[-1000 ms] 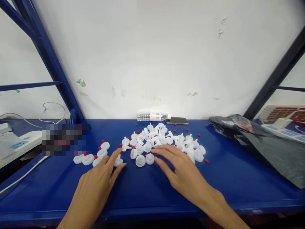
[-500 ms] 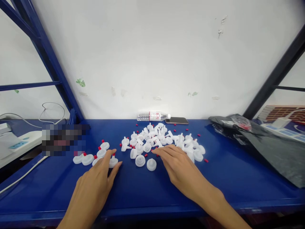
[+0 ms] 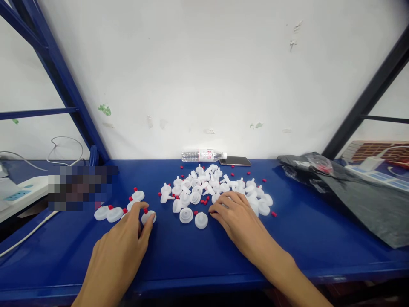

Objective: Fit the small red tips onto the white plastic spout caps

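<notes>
My left hand (image 3: 123,241) has its thumb and forefinger round the disc of a white nozzle lid (image 3: 148,218) with a red tip cap (image 3: 145,210) on its spout. Beside it, several white lids with red caps (image 3: 114,214) lie on the blue tabletop. My right hand (image 3: 238,224) rests at the near side of a heap of white nozzle lids (image 3: 195,197), fingertips drawn together; whatever is between them is hidden. Just left of those fingertips stands an uncapped lid (image 3: 201,221), spout up, with an overturned lid (image 3: 185,215) next to it. Small red caps (image 3: 204,201) lie close by.
A clear bottle (image 3: 203,155) lies on its side against the wall, by a dark phone (image 3: 235,161). Black plastic bags (image 3: 348,196) cover the right side. Power strips (image 3: 27,192) and cables sit at the left. More red caps (image 3: 274,214) are scattered round the heap.
My left hand has shifted left with the capped lid. The uncapped lid has come nearer, away from the heap. My right fingers have drawn together and several red caps now show beside them.
</notes>
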### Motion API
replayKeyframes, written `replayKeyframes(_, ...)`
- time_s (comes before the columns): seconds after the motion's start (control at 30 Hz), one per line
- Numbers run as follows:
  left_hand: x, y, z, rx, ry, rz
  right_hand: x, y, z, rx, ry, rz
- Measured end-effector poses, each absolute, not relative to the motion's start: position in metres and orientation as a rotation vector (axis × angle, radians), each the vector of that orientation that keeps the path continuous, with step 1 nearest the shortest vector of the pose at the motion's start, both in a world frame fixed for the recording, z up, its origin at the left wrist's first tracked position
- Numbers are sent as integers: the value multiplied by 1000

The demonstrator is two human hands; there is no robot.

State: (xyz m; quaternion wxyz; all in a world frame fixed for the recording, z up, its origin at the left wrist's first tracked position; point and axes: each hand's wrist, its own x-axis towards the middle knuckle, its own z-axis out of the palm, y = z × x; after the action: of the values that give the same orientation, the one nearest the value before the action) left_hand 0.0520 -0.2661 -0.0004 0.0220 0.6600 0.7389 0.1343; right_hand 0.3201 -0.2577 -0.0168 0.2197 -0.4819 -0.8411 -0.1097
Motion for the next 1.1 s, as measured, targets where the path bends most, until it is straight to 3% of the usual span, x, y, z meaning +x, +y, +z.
replayKeyframes(0.13,61,-275,-1,2064,2339,577,319,-259,-11,-1302,-2285,-265)
replayKeyframes(0.27,84,-280,-7,2317,1997,781,318,-263,-3,-1240,-2201,-152)
replayKeyframes(0.53,136,-269,-9,2521,1604,594,336,-271,13,-1124,-1952,63)
replayKeyframes(0.77,138,-292,-17,2379,1473,805,348,-287,9,-994,-1911,209)
replayKeyframes(1.1,132,-295,-29,2272,1452,831,333,-287,-11,-877,-1981,167)
